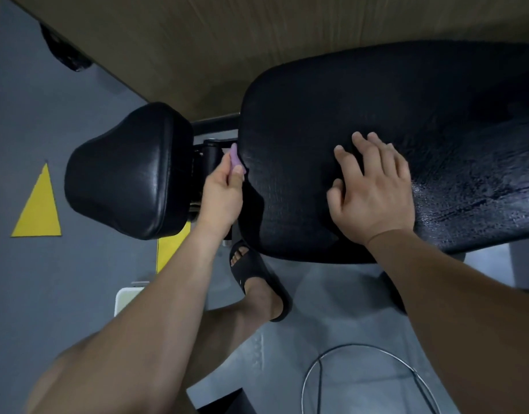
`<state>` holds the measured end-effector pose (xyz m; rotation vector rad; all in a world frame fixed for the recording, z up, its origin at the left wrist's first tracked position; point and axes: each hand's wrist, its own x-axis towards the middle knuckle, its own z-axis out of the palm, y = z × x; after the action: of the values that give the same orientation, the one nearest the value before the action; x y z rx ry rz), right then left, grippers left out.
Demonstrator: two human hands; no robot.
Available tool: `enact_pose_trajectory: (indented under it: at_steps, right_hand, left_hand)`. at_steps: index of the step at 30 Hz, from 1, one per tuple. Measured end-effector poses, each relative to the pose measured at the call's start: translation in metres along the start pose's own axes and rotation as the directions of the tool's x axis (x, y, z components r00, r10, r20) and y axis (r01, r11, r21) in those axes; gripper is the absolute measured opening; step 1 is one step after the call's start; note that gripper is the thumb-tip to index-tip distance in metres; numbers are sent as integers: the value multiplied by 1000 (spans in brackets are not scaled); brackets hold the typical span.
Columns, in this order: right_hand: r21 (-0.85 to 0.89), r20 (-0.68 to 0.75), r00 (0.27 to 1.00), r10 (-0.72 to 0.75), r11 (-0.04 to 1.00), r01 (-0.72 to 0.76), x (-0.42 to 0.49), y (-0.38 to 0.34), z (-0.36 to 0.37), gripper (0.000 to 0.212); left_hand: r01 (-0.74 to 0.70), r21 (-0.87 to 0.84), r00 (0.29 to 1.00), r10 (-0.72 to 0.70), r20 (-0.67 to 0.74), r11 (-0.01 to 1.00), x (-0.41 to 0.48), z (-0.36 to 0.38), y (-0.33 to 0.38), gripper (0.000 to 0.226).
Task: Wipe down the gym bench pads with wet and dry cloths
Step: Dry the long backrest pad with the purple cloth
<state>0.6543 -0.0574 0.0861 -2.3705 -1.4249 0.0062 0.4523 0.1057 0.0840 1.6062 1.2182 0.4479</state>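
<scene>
Step in hand (judged): wiping the end edge of the large bench pad, which fills centre to right of frame.

- Left hand: fingers curled round a bunched pink cloth, held against the pad's left edge, in the gap facing the small bench pad.
- Right hand: flat on the pad top, fingers straight and spread, holding nothing. Probably bracing.

To do it well: follow the whole curved edge and the underside of the lip, keeping the right hand steady. The small pad would come after. A wet sheen at right suggests the top needs a dry pass.

Unresolved:
- The fist hides most of the cloth; cannot tell whether it is wet or dry.
- No 2nd cloth in view.
- The hardware in the gap is too dark to read.
- The frame cuts off the large pad's right end.
</scene>
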Motion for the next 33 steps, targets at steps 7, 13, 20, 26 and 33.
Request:
enact_pose_trajectory:
  at_steps: [7, 13, 20, 26, 33]
  right_hand:
    - [-15, 40, 999, 5, 1000, -5, 3, 0, -2, 58]
    - [-28, 81, 997, 17, 1000, -14, 5, 1, -4, 59]
    - [-37, 93, 995, 26, 999, -22, 7, 1, -3, 59]
    - [-38, 90, 996, 29, 999, -26, 7, 0, -3, 59]
    - [-36, 117, 993, 34, 999, -30, 6, 0, -6, 59]
  left_hand:
    - [-27, 77, 999, 25, 32, 997, 81, 7, 29, 36]
    - [132, -2, 990, -132, 54, 991, 144, 9, 66, 32]
    - [220, 113, 923, -245, 297, 969, 185, 33, 118, 44]
    - [-441, 661, 886, 174, 431, 608, 186, 62, 128, 40]
    - [-392, 630, 920, 282, 273, 670, 151, 10, 67, 48]
